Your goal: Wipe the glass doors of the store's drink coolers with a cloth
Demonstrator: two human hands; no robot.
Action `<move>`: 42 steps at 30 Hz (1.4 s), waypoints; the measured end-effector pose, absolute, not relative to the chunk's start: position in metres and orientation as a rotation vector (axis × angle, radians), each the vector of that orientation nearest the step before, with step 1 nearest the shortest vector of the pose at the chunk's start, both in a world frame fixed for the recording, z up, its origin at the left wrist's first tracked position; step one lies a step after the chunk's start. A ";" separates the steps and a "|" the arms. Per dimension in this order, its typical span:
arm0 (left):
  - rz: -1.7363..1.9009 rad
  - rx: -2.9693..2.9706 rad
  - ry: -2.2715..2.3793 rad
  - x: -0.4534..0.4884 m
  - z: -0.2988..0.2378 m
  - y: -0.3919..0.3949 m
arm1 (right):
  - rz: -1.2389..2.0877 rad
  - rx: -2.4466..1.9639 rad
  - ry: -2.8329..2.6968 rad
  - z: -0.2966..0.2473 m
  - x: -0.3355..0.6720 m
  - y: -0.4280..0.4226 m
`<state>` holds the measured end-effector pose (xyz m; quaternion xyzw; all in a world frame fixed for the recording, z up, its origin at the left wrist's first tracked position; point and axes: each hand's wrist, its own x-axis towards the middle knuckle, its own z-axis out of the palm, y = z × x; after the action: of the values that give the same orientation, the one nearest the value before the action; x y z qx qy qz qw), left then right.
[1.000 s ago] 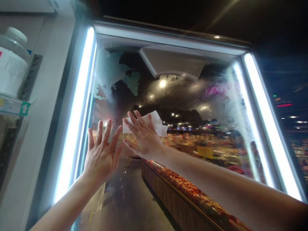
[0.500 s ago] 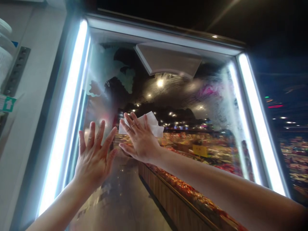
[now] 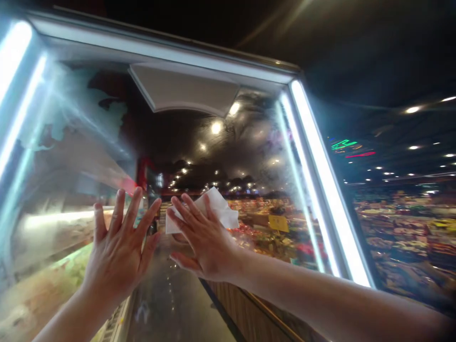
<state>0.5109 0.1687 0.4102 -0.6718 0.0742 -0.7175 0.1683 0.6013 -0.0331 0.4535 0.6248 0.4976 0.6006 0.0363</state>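
My right hand lies flat with its fingers spread over a folded white paper towel, holding it against a large glass panel. The towel's upper and right parts stick out past the fingers; the rest is under the hand. To its left, my left hand is open, fingers stretched upward, and holds nothing. Its palm faces the glass, but whether it touches cannot be seen. Cloudy smears show on the glass, mostly at the left and upper right.
Bright light strips run down the left side and the right side of the frame around the glass. A pale curved panel shows near the top. Beyond are an aisle floor, a yellow sign and blurred goods.
My view has swung to the right, so the frame and lights sit further left. Both hands appear a little lower and further left, still side by side, with the towel under my right hand.
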 end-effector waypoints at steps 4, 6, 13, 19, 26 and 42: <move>-2.010 -1.876 0.221 0.524 0.423 0.136 | 1.947 2.023 1.384 0.467 0.619 -0.071; -2.005 -1.841 0.214 0.531 0.432 0.121 | 2.004 2.075 1.307 0.477 0.628 -0.089; -1.986 -1.807 0.307 0.555 0.451 0.083 | 1.950 1.973 1.392 0.471 0.652 -0.133; -1.988 -1.791 0.330 0.572 0.459 0.062 | 2.044 2.025 1.371 0.467 0.665 -0.155; -1.921 -1.805 0.378 0.568 0.462 0.065 | 2.042 1.933 1.446 0.465 0.694 -0.191; -1.731 -1.934 0.104 0.524 0.513 0.124 | 1.946 1.927 1.540 0.529 0.657 -0.121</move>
<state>0.5238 0.1240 0.5133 -0.7171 0.0387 -0.6420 0.2687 0.6569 -0.1212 0.5292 0.6133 0.4901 0.6193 -0.0002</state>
